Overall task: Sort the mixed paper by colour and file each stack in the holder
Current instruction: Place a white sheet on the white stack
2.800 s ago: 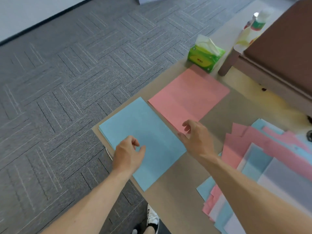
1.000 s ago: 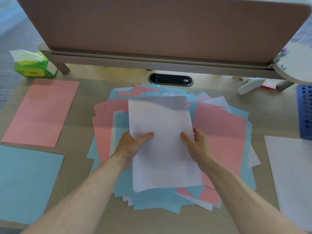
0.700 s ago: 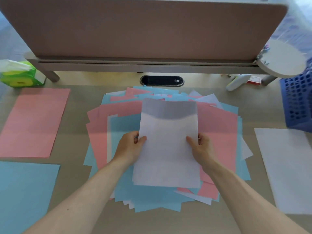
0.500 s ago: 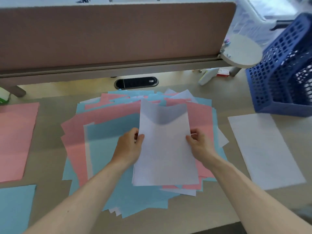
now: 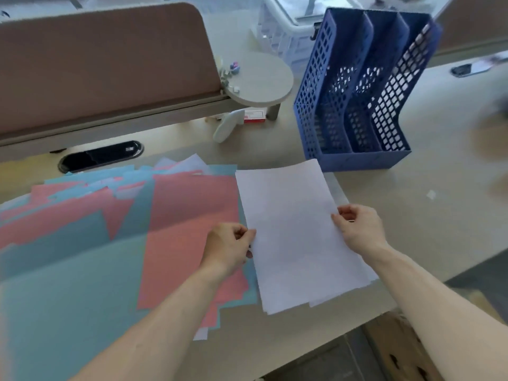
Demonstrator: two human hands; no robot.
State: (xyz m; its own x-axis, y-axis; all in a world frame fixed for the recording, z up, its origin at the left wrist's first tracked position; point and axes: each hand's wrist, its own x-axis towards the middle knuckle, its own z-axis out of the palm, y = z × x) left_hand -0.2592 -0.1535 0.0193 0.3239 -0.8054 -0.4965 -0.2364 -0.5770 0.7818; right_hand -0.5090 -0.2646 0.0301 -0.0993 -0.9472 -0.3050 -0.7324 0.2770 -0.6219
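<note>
Pinching sheet (image 5: pixel 291 235) at its side edges with left hand (image 5: pixel 229 247) and right hand (image 5: pixel 357 229), over the white stack (image 5: pixel 340 189) beside pile (image 5: pixel 178 215), near holder (image 5: pixel 357 105); risks landing it askew, or overlapping the pile's pink top, if let go unevenly.

**One wide-angle view from the head, looking forward and down over the desk**

The camera sat above the near edge of the desk (image 5: pixel 428 221), close enough that both forearms ran in from the bottom of the frame. The left hand (image 5: pixel 228 248) and right hand (image 5: pixel 357 229) lay near its centre, either side of the white sheet (image 5: pixel 294 235). The blue holder (image 5: pixel 357 86) stood upper right and the brown partition (image 5: pixel 104 64) upper left. The mixed pile (image 5: pixel 82 243) ran off the left edge, where the picture blurred.
</note>
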